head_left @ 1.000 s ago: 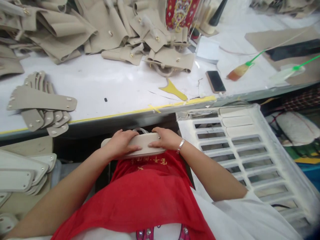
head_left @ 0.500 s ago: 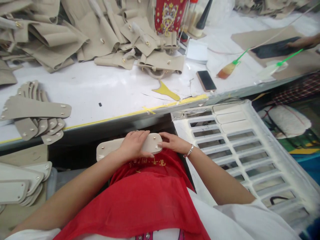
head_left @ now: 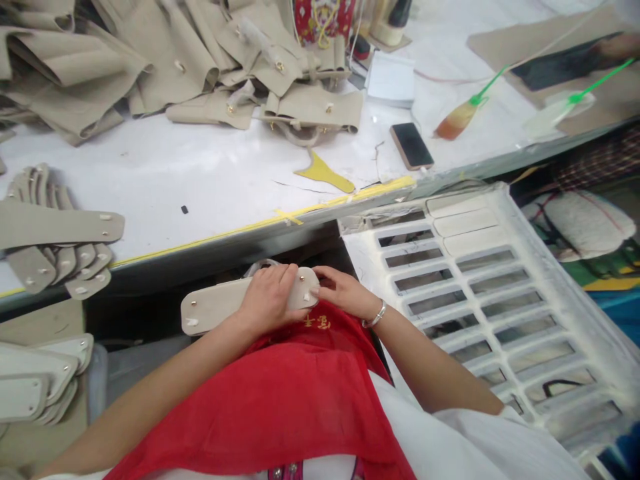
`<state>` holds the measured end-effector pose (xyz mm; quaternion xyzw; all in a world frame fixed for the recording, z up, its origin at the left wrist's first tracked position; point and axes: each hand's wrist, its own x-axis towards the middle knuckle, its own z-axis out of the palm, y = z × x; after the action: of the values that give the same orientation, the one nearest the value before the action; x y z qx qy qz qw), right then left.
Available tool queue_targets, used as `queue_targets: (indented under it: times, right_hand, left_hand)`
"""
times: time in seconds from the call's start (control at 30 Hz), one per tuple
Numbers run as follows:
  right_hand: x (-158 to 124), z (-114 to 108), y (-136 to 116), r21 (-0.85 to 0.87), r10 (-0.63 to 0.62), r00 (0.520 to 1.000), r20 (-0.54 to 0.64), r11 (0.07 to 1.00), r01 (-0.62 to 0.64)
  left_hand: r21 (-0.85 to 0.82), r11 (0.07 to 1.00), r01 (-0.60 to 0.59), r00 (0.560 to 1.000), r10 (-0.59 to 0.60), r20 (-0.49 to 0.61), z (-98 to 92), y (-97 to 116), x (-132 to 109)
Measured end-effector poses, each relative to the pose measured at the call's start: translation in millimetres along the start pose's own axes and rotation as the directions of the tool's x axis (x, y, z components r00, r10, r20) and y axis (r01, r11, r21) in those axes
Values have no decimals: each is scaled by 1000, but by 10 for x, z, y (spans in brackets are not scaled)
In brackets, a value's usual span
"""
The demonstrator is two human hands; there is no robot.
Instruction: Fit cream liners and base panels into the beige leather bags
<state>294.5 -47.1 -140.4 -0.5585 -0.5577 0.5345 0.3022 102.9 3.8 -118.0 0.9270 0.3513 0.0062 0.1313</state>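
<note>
A long beige leather panel (head_left: pixel 215 309) with rounded ends and small metal studs is held above my lap, just below the table edge. My left hand (head_left: pixel 270 297) wraps over it near its right end, with the thumb along the lower edge. At that right end, my right hand (head_left: pixel 347 292) grips the rim between thumb and fingers, beside a stud and a white tab. The fingers behind the panel are hidden. Matching panels (head_left: pixel 60 223) lie fanned in a pile at the table's left, and paler ones (head_left: pixel 37 373) are stacked on a surface at my lower left.
Beige bag parts (head_left: pixel 190 67) are heaped along the back of the white table (head_left: pixel 150 193). A yellow template (head_left: pixel 325 172), a phone (head_left: pixel 411 145) and a glue bottle (head_left: pixel 457 119) lie nearer. A white slatted rack (head_left: pixel 465 287) stands at my right. A co-worker's hand (head_left: pixel 620 48) is at upper right.
The view has shifted slightly, so the table items sit farther left. Both hands keep their hold on the panel, which looks slightly more tilted.
</note>
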Motion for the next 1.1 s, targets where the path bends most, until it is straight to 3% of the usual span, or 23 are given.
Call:
queue_targets:
  times: [0.13,0.2,0.37,0.6,0.93,1.1]
  right_hand:
    - [-60,95,-147,-266,-3,972,-234,962,-61]
    - [-79,116,-241,-390,-5,955,-297,913,-117]
    - [-38,83,-403,-469,96,963,-253,858,-208]
    - [38,89,-394,-331,226,954,-196,901,-282]
    - [85,124,-499,-608,223,955,-194,737,-296]
    - [94,126,-469,-616,203,961,-186,738,-275]
  left_hand:
    - [-60,998,-34,996,29,-81,50,-67,-65]
    - [-82,997,-14,995,6,-97,42,-115,-99]
    - [-149,989,18,999,-25,-47,-22,-218,-151]
    - [-137,990,-17,999,11,-45,-34,-247,-95]
    - [-149,988,-36,999,35,-6,28,-188,66]
    - [-137,990,-42,999,43,3,21,-192,83]
